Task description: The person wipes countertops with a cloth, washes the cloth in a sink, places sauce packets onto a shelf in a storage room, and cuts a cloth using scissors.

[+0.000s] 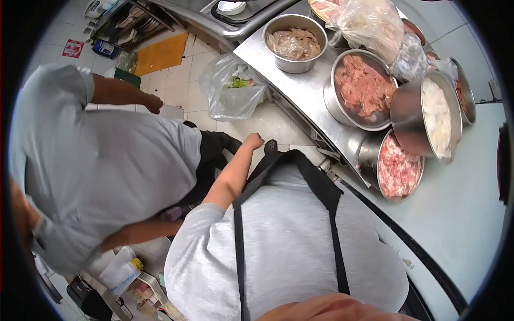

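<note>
My left hand (253, 140) hangs low in front of my body, its fingers curled closed with nothing showing in them. Below it a black shoe (271, 146) stands on the tiles. The hand touches none of the things around it; a clear plastic bag (227, 96) with green leaves inside lies beyond it, against the counter. My right hand is out of sight on the far side of my body. Ahead to the right, a metal pot of sliced meat (361, 88) rests on the steel counter (292, 83).
Another person in a grey shirt (123, 155) stands close on my left. The counter also carries a pot of wrapped meat (294, 45), a tilted pot with white contents (439, 115), a pot of pink meat pieces (399, 166) and a plastic bag (369, 27). Orange cardboard (160, 53) lies on the floor.
</note>
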The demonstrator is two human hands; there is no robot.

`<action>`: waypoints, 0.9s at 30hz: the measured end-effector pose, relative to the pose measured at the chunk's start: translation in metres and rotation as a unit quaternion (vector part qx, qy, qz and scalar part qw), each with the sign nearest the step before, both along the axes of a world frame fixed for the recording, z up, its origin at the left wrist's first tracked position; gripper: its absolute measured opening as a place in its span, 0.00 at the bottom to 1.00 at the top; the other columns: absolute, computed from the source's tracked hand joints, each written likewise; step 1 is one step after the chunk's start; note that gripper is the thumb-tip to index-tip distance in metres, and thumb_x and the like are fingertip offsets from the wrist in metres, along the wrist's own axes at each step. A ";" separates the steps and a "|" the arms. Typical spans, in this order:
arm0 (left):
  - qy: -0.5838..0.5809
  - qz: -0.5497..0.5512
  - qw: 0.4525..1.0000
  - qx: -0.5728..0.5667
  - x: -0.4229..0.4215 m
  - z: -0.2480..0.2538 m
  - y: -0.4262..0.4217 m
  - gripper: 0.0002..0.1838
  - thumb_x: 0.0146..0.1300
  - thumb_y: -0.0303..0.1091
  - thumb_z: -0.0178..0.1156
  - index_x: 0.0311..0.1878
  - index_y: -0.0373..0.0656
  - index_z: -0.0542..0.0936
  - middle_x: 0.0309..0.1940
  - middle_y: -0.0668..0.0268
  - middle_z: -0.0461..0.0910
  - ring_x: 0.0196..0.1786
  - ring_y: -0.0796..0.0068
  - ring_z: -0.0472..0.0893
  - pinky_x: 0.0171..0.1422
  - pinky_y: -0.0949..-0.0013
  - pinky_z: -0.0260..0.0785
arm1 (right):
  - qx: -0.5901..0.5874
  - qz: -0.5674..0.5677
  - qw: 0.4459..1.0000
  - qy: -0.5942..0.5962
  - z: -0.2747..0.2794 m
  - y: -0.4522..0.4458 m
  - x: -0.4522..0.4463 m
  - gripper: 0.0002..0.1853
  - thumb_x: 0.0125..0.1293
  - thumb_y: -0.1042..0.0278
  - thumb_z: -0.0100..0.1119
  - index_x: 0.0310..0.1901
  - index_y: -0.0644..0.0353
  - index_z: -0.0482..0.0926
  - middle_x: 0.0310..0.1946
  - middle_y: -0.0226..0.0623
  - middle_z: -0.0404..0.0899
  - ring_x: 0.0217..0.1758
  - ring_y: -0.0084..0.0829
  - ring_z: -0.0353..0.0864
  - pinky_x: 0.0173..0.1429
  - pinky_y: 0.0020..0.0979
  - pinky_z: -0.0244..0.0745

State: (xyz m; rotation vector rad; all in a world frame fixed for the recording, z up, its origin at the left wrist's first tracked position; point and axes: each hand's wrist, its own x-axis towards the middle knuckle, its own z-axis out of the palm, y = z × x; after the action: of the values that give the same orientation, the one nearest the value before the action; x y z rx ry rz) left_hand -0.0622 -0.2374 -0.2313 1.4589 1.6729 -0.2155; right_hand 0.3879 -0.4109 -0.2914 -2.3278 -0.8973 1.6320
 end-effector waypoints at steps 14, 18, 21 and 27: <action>0.121 0.683 0.641 0.328 -0.156 0.112 0.099 0.38 0.46 0.33 0.61 0.60 0.33 0.55 0.53 0.44 0.58 0.56 0.46 0.63 0.60 0.54 0.59 | -0.098 0.146 0.984 -0.004 -0.043 0.067 -0.023 0.13 0.56 0.60 0.53 0.31 0.61 0.80 0.30 0.41 0.80 0.27 0.34 0.80 0.35 0.35 0.74; 0.210 0.727 0.498 0.424 -0.221 0.155 0.073 0.36 0.45 0.30 0.60 0.57 0.34 0.55 0.51 0.44 0.59 0.53 0.46 0.63 0.59 0.52 0.58 | -0.069 0.224 0.972 0.006 -0.052 0.134 -0.056 0.13 0.55 0.60 0.53 0.31 0.61 0.80 0.30 0.41 0.80 0.28 0.33 0.80 0.35 0.35 0.74; 0.281 0.747 0.374 0.473 -0.256 0.176 0.037 0.33 0.44 0.29 0.59 0.54 0.37 0.57 0.50 0.46 0.58 0.52 0.47 0.62 0.57 0.51 0.56 | -0.041 0.270 0.962 0.014 -0.052 0.179 -0.081 0.13 0.55 0.60 0.53 0.31 0.61 0.80 0.30 0.41 0.80 0.28 0.33 0.80 0.36 0.35 0.74; 0.382 0.768 0.233 0.459 -0.294 0.232 -0.062 0.31 0.42 0.31 0.58 0.53 0.41 0.59 0.50 0.50 0.59 0.53 0.48 0.62 0.55 0.49 0.56 | 0.007 0.342 0.939 0.039 -0.048 0.237 -0.145 0.12 0.55 0.60 0.53 0.31 0.61 0.80 0.30 0.41 0.80 0.28 0.33 0.80 0.36 0.35 0.74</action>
State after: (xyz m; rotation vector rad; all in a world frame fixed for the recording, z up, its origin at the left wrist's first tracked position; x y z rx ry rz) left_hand -0.3560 -0.2991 0.0006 -0.8777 3.3835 1.6685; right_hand 0.2428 -0.1742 -0.3391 -2.0273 -1.8345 1.8995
